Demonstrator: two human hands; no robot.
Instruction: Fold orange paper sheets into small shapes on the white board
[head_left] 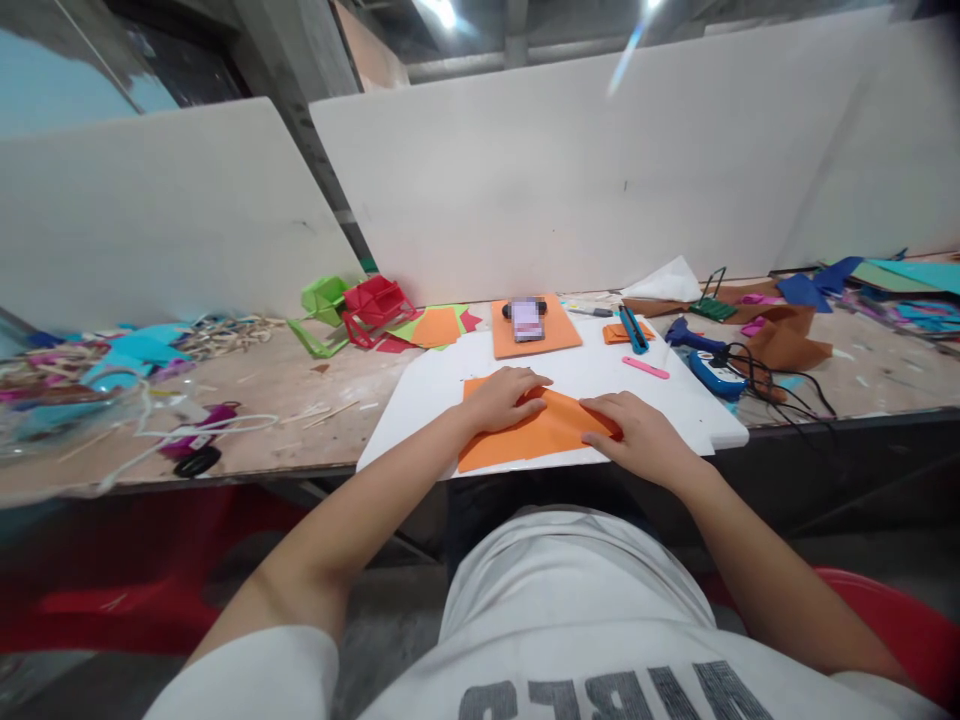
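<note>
Orange sheet [529, 435]: at the near edge of the white board [420, 425], under both hands, its right part creased.
Left hand [506, 400]: fingers bent and close together, thumb a little apart, tips resting on the sheet's far part.
Right hand [637, 430]: fingers slightly curled, thumb parted from them, both touching the creased part; from where I stand, I cannot tell whether they pinch it.
Beyond the hands: phone [528, 322] on an orange pad [559, 338]; blue cutter [634, 330] near a pink strip [645, 368].
</note>
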